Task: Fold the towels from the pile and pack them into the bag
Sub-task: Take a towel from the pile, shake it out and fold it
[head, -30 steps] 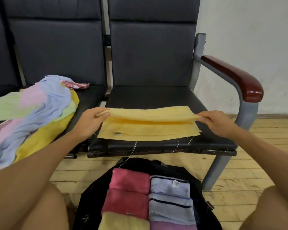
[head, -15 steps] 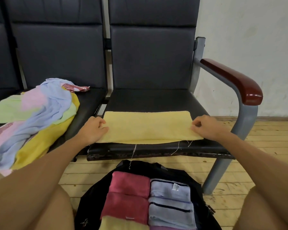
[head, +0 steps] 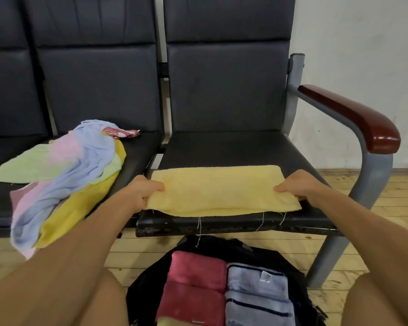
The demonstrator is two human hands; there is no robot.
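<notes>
A pale yellow towel [head: 219,190], folded into a long strip, lies on the front of the black chair seat [head: 222,147]. My left hand [head: 141,191] grips its left end, thumb on top. My right hand [head: 297,187] grips its right end the same way. A pile of loose towels [head: 66,180] in blue, pink, green and yellow lies on the seat to the left. On the floor below, a black bag [head: 290,267] stands open with folded red towels [head: 196,285] and blue-striped towels [head: 257,297] inside.
The right chair has a grey metal frame with a dark red armrest [head: 353,118]. Loose threads hang from the towel over the seat's front edge. My knees are at both lower corners. The floor is pale wood boards [head: 386,208].
The raised top layer of the yellow towel was laid down flat into a strip. Both hands then closed round the strip's ends near its front edge.
</notes>
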